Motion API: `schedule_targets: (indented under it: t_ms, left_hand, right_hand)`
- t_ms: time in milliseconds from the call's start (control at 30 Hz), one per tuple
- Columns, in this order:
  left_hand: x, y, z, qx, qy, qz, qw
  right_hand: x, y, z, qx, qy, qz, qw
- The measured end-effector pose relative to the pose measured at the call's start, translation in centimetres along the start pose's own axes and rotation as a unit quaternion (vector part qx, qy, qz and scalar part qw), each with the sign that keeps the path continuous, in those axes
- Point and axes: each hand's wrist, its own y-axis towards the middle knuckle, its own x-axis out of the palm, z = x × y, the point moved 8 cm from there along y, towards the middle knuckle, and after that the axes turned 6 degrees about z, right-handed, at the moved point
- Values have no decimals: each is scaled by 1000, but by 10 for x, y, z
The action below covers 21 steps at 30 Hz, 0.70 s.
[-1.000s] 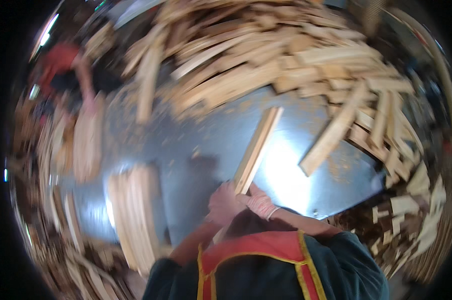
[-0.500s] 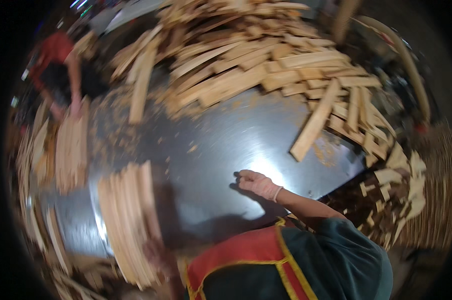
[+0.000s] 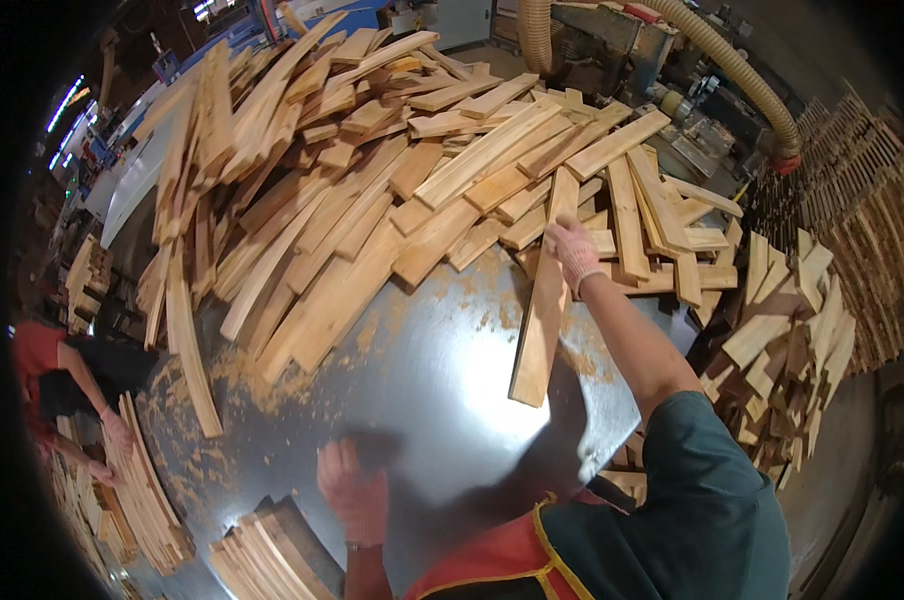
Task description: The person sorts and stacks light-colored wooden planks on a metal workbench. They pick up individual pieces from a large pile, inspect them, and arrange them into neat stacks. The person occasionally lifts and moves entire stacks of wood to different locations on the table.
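My right hand (image 3: 574, 255), in a light pink glove, reaches to the far pile and grips a long pale wooden board (image 3: 538, 345) near its upper part. The board slants toward me, its near end over the bare metal tabletop (image 3: 442, 390). Its far end rests among the other boards. My left hand (image 3: 355, 495), gloved the same way, is raised over the table with nothing in it; its fingers are loosely extended and a little blurred. Left of it stands a neat row of boards on edge (image 3: 272, 553), cut off by the lower rim.
A large loose heap of wooden boards (image 3: 372, 220) covers the far side, with sawdust (image 3: 372, 320) along its front. Another person (image 3: 47, 370) handles boards (image 3: 147, 490) at left. Wood offcuts (image 3: 782, 340) pile up at right. A ribbed hose (image 3: 742, 60) hangs behind.
The view has swung toward the right. My right hand has gone from above the bare tabletop to the board and taken hold of it. My left hand has come away from the row of boards.
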Motion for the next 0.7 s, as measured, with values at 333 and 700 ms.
schedule_targets:
  t_ms: [333, 700]
  left_hand:
    - [93, 350, 233, 250, -14, 52, 967]
    - [124, 395, 300, 59, -329, -293, 896]
  right_hand:
    - [40, 173, -12, 137, 112, 134, 975]
    - [41, 107, -28, 166, 196, -21, 966]
